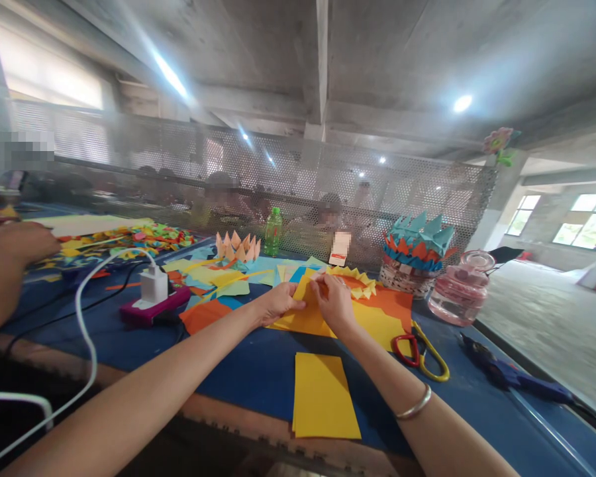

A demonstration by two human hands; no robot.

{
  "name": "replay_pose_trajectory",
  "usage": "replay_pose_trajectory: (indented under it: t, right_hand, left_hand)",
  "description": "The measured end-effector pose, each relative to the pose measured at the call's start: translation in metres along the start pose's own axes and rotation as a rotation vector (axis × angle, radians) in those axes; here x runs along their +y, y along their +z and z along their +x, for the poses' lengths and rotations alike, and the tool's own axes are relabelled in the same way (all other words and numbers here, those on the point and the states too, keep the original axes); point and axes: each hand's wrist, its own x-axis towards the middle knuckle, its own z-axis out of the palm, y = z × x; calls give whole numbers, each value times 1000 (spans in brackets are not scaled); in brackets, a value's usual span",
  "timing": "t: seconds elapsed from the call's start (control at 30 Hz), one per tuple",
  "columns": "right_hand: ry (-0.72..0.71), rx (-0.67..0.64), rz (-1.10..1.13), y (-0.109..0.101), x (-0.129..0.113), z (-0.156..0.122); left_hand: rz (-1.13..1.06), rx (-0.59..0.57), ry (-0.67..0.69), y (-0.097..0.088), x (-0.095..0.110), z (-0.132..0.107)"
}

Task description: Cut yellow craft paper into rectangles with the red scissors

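A small yellow paper sheet is held between both hands over the table's middle. My left hand grips its left side, thumb on the front. My right hand pinches the sheet's upper right edge. Beneath them lie larger yellow and orange sheets. Behind my right hand sits a yellow zigzag paper ring. A stack of yellow paper rectangles lies near the table's front edge. Red-and-yellow-handled scissors rest right of my right hand, blades partly hidden.
A glue gun and a pink glass bottle stand at the right, near a basket topped with folded paper crowns. A power strip with white charger lies left. A green bottle stands behind. Another person's hand is far left.
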Motion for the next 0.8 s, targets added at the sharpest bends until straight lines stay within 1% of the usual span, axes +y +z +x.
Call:
replay_pose_trajectory:
  t: [0.07,0.3,0.4,0.8]
  right_hand:
    - [4,-1,0,0,-1,0]
    - [4,3,6,0,-2,0]
    - [6,0,12,-1,-2,-1]
    - [-13,3,4,0,-3,-1]
  left_hand:
    - [2,-21,-3,-1,-1,0]
    - [8,10,21,-1,-2,1]
    - [7,-5,31,-1,-2,1]
    - [-10,4,-45,-2,-1,1]
